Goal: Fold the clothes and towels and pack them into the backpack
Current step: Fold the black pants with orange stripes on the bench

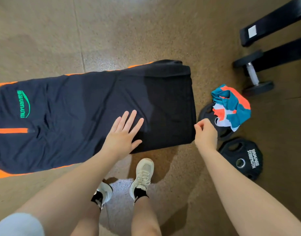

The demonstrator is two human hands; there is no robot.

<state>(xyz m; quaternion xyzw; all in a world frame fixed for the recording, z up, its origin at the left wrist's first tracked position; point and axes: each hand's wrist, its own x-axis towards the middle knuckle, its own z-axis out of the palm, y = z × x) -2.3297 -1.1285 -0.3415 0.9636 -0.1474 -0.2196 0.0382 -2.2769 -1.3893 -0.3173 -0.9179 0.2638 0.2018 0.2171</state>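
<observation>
A dark navy garment [74, 116] with orange trim and a green logo lies spread flat on the brown floor, running from the left edge to the middle. Its right end is folded over into a darker double layer. My left hand [124, 133] presses flat on the cloth with straight, spread fingers, just left of the fold. My right hand [206, 133] is at the garment's right edge with fingers curled; whether it pinches the hem I cannot tell. A crumpled teal, orange and white cloth [231, 106] lies to the right. No backpack is in view.
Two black weight plates [241, 159] lie on the floor at the right, the colourful cloth resting on one. A dumbbell [253, 75] and black bench legs [274, 23] stand at the upper right. My feet in white shoes [143, 174] are just below the garment.
</observation>
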